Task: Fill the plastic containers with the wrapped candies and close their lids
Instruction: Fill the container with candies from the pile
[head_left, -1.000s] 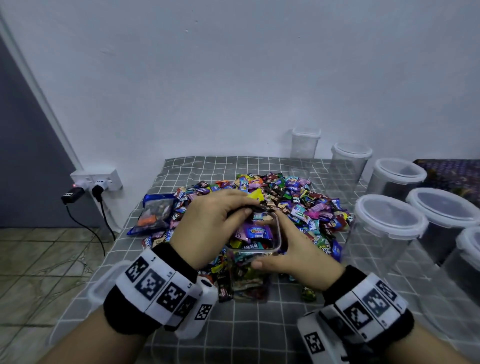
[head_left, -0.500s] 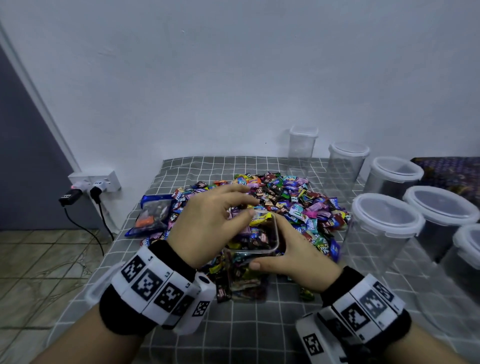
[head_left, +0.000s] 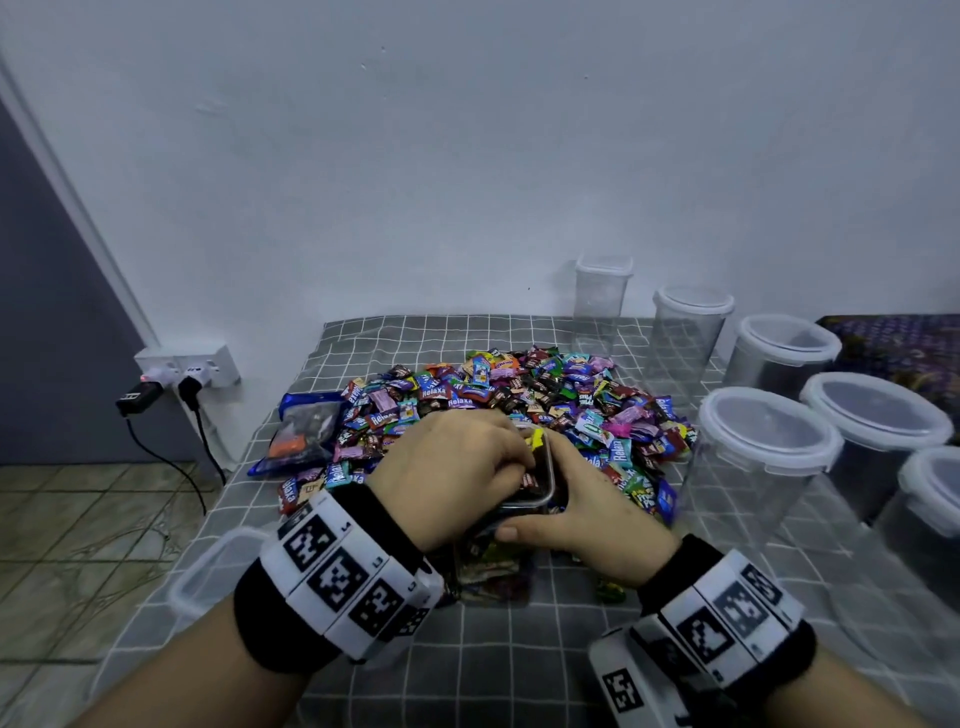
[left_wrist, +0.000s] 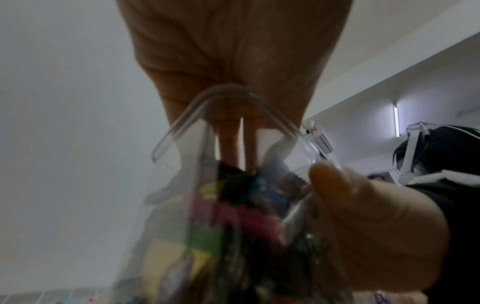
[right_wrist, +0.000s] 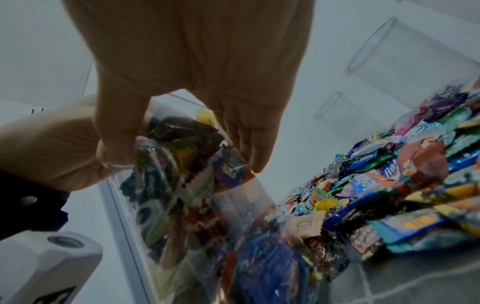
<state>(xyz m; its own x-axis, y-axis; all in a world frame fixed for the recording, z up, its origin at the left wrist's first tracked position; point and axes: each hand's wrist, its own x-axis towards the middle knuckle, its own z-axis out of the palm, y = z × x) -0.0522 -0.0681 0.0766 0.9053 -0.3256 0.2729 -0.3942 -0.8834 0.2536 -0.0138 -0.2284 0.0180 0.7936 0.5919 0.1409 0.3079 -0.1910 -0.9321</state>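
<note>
The square clear container (head_left: 524, 499) stands on the checked tablecloth (head_left: 467, 654) just in front of the heap of wrapped candies (head_left: 519, 410), and it is packed nearly to its rim. The right hand (head_left: 587, 512) is wrapped around its right wall, thumb across the near face, keeping it upright. Half a second ago the left hand (head_left: 457, 467) hung above the mouth with its fingers spread; now it has come down onto the opening, fingers bent into the top and pushing the sweets in (the left wrist view shows two fingertips (left_wrist: 228, 144) inside the rim). Whether it pinches a candy or only presses, I cannot tell.

To my eye that means this container has taken about all it will hold, and the tamping is to get the contents below the rim so a lid can seat. A loose lid (head_left: 218, 571) lies to the left of the container on the cloth. To the right of the heap stand several lidded empty tubs (head_left: 763, 441), so most of the job remains.
</note>
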